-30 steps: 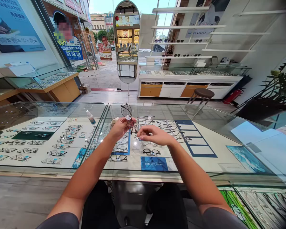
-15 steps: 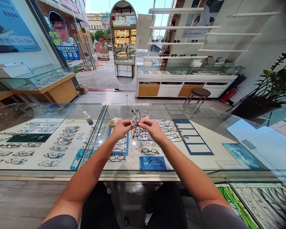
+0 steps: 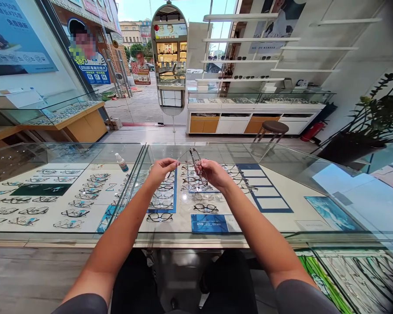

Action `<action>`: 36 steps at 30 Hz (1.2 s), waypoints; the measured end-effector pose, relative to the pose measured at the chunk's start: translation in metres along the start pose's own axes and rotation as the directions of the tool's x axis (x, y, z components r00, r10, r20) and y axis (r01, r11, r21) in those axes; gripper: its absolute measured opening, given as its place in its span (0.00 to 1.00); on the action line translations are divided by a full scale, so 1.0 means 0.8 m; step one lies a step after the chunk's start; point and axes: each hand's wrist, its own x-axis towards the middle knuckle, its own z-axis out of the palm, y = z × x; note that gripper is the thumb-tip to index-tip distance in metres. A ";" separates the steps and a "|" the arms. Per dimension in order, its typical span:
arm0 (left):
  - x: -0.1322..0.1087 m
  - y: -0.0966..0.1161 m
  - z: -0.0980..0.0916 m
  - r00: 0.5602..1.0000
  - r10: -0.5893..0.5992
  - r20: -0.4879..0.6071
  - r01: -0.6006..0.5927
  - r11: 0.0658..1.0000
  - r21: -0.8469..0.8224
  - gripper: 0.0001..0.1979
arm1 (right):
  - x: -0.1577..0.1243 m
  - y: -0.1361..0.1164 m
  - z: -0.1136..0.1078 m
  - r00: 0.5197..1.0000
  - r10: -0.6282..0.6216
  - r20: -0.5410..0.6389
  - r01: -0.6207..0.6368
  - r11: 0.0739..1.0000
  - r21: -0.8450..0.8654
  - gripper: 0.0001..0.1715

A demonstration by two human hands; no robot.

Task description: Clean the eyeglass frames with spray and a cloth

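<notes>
A pair of thin dark-framed glasses (image 3: 196,163) is held above the glass counter (image 3: 281,174). My right hand (image 3: 212,173) pinches the frame front, which stands on edge. My left hand (image 3: 162,169) pinches the tip of one temple arm, pulled out to the left. Under the glass lie rows of spectacle frames (image 3: 163,194) on white and blue display mats.
A small spray bottle (image 3: 121,162) stands on the counter left of my hands. More showcases line the left wall and the back; an oval mirror (image 3: 169,56), a round stool (image 3: 273,127) and a potted plant (image 3: 376,122) stand beyond the counter.
My right hand came up and joined the left on the glasses. The hands then drew apart, the left pulling one temple arm open to the left while the right took the frame.
</notes>
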 end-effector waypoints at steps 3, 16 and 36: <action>0.007 -0.005 -0.012 0.998 -0.049 -0.050 0.047 0.997 -0.056 0.21 | 0.002 0.000 -0.007 1.000 0.002 0.014 -0.001 1.000 -0.027 0.11; 0.011 0.011 -0.024 0.934 -0.355 -0.036 0.292 0.818 -0.496 0.13 | 0.000 -0.004 -0.011 0.998 0.028 -0.050 -0.020 0.986 0.165 0.16; -0.007 -0.005 0.026 1.000 -0.009 0.023 0.012 0.992 -0.128 0.27 | -0.002 0.014 0.011 0.997 0.038 0.067 -0.050 0.979 0.197 0.14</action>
